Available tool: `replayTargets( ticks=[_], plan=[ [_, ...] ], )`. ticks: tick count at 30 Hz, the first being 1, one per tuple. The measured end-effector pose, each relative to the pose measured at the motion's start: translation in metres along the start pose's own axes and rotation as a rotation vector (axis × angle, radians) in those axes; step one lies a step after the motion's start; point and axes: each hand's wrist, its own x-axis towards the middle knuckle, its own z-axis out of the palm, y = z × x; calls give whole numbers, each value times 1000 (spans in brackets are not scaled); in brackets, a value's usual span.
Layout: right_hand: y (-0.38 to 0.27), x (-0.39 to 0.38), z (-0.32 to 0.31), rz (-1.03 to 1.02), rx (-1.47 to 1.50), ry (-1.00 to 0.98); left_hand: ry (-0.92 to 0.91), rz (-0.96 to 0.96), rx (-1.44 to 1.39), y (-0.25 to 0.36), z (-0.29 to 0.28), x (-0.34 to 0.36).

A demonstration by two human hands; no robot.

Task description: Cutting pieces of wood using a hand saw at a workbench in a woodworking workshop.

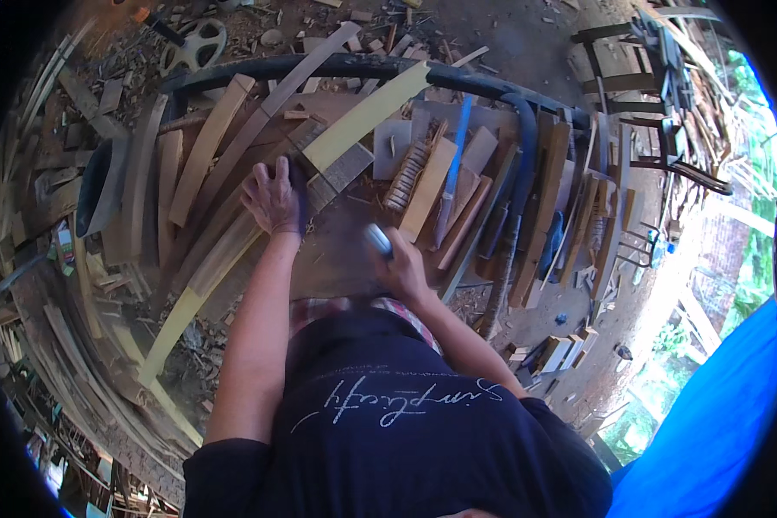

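My left hand (274, 197) lies on the dark wood beside a squared wooden block (344, 179), its fingers spread and bent a little. A long pale yellow wooden strip (367, 114) runs out past the block at the far side. Near my left forearm, another pale yellow length (177, 332) slants toward the lower left; whether the two join under the wood is hidden. My right hand (404, 269) is closed around a short, shiny, bluish-grey tool (377, 240), held over the bench to the right of the block. Motion blurs that tool, so its kind is unclear.
Curved wooden pieces (207, 151) lie left of my left hand. To the right are a coil spring (406, 175), a blue strip (457, 147) and several boards (540, 216). A dark curved tube (319, 66) borders the far side. Wood scraps litter the ground; a blue tarp (708, 414) hangs at right.
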Motion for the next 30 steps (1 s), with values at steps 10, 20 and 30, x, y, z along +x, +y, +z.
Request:
replayTargets(
  ticks=[10, 20, 30],
  plan=[
    [-8, 40, 21, 20, 7, 26, -25, -17, 16, 9, -5, 9],
    [25, -54, -24, 120, 99, -16, -54, -9, -17, 10, -12, 5],
    [17, -39, -12, 48, -3, -3, -26, -7, 47, 3, -2, 0]
  ],
)
